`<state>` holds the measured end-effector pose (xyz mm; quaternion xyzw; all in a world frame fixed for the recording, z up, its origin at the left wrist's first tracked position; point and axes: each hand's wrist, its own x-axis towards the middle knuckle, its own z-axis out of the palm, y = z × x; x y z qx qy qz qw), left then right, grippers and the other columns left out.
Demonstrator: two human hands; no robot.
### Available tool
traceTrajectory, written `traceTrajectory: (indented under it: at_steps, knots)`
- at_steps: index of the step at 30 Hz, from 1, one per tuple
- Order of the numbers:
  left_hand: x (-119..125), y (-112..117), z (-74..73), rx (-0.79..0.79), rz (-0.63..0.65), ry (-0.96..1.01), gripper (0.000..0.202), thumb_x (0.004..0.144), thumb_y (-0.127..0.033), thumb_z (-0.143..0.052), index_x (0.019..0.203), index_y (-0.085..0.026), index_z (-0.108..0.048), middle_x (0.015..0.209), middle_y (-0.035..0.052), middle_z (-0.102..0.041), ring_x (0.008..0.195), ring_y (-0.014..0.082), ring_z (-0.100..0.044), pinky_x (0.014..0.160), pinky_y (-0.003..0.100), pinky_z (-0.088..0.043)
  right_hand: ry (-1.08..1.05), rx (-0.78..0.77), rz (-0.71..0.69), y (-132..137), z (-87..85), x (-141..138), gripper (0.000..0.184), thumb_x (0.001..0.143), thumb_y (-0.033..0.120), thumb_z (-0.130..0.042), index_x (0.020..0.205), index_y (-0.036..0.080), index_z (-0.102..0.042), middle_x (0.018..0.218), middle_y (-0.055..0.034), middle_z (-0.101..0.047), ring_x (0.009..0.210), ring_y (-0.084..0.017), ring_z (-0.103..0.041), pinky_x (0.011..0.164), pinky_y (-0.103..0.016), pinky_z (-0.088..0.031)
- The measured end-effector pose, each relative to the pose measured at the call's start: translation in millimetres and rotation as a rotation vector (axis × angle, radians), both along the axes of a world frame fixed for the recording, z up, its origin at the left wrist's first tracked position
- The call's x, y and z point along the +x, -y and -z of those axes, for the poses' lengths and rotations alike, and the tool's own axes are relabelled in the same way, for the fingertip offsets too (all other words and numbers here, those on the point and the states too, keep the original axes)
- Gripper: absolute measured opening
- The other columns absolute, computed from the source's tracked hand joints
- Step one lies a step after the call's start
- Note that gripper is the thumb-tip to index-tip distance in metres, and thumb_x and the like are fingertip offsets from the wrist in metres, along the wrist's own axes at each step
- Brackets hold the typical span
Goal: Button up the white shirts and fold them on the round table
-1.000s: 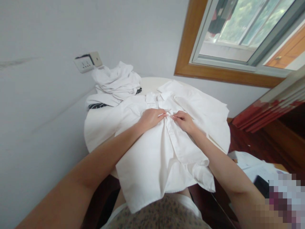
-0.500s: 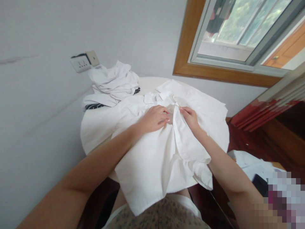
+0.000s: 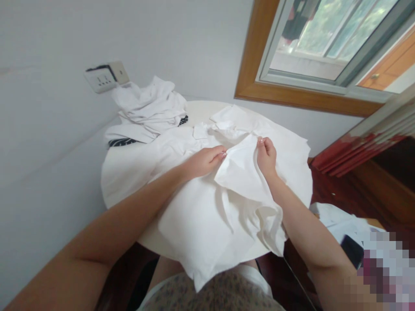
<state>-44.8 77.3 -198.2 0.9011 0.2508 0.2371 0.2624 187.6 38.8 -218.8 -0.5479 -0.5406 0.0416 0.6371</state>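
Note:
A white button shirt [image 3: 207,216] lies spread across a small round white table [image 3: 129,168], its hem hanging over the near edge. My left hand [image 3: 204,160] rests on the shirt's left front, fingers curled and pinching the cloth by the placket. My right hand [image 3: 266,155] is closed on the edge of the right front panel and holds it lifted and folded back off the table. The collar [image 3: 227,128] lies crumpled just beyond my hands.
A heap of white clothes with a black-striped piece [image 3: 145,112] sits at the table's far left against the wall, under a wall socket [image 3: 103,77]. A wood-framed window [image 3: 311,56] is at the upper right. Dark wooden furniture [image 3: 363,181] and a phone [image 3: 352,250] lie to the right.
My right hand has raised the right front panel and pulled it open to the right. My left hand has stayed on the left front. The view has tilted down a little.

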Motion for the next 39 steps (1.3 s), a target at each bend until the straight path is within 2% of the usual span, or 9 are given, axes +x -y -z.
traceTrajectory:
  at_steps: [6,14,18,23,28,34,39]
  knots:
    - [-6,-4,-2.5,0.021,-0.056,0.082,0.047,0.095,-0.051,-0.034,0.117,-0.019,-0.06,0.112,0.0047,-0.067,0.101,0.018,-0.061,0.091,0.025,-0.043,-0.024,-0.005,-0.024,-1,0.1,-5,0.051,0.088,0.064,-0.044,0.061,0.022,-0.031,0.06,0.0051,-0.028,0.06,-0.012,-0.031,0.059,-0.027,-0.028]
    - [3,-26,25.5,-0.173,-0.045,0.243,0.05,0.088,-0.059,-0.046,0.108,-0.016,-0.062,0.11,0.0069,-0.066,0.105,0.0193,-0.06,0.095,0.027,-0.044,-0.126,-0.097,-0.175,-8,12.2,2,0.049,0.083,0.065,-0.049,0.063,0.022,-0.038,0.06,0.0053,-0.032,0.058,-0.011,-0.032,0.059,-0.027,-0.029]
    - [5,-31,32.1,-0.209,-0.073,0.243,0.051,0.085,-0.061,-0.049,0.108,-0.018,-0.062,0.109,0.006,-0.066,0.106,0.0197,-0.059,0.097,0.029,-0.043,-0.224,-0.118,-0.252,-13,19.2,3,0.045,0.081,0.061,-0.053,0.063,0.022,-0.04,0.059,0.0055,-0.034,0.056,-0.011,-0.033,0.056,-0.025,-0.03]
    - [4,-30,31.5,-0.212,-0.091,0.209,0.049,0.085,-0.06,-0.049,0.106,-0.018,-0.062,0.107,0.006,-0.066,0.103,0.0199,-0.06,0.096,0.03,-0.044,-0.25,-0.133,-0.273,-17,24.1,3,0.044,0.078,0.061,-0.055,0.063,0.022,-0.043,0.059,0.0049,-0.036,0.058,-0.011,-0.037,0.058,-0.024,-0.033]
    - [0,-30,31.5,-0.142,-0.079,0.073,0.043,0.085,-0.058,-0.05,0.102,-0.02,-0.062,0.101,0.0024,-0.067,0.098,0.0188,-0.06,0.092,0.028,-0.043,-0.288,-0.153,-0.281,-17,25.5,2,0.044,0.076,0.061,-0.057,0.061,0.022,-0.043,0.058,0.0043,-0.038,0.058,-0.012,-0.039,0.056,-0.024,-0.034]
    - [-2,-27,28.3,-0.103,-0.101,-0.023,0.044,0.085,-0.06,-0.049,0.1,-0.021,-0.062,0.095,0.0009,-0.068,0.092,0.0195,-0.061,0.085,0.028,-0.044,-0.317,-0.246,-0.282,-18,27.3,1,0.042,0.073,0.061,-0.058,0.06,0.022,-0.046,0.055,0.0038,-0.043,0.059,-0.014,-0.043,0.056,-0.025,-0.035]
    - [-7,-20,14.6,-0.068,0.012,-0.059,0.044,0.088,-0.054,-0.045,0.114,-0.021,-0.06,0.111,0.003,-0.066,0.098,0.0198,-0.06,0.092,0.028,-0.043,-0.358,-0.26,-0.202,-20,28.8,6,0.041,0.071,0.06,-0.057,0.06,0.022,-0.047,0.056,0.004,-0.043,0.061,-0.014,-0.042,0.059,-0.026,-0.035]
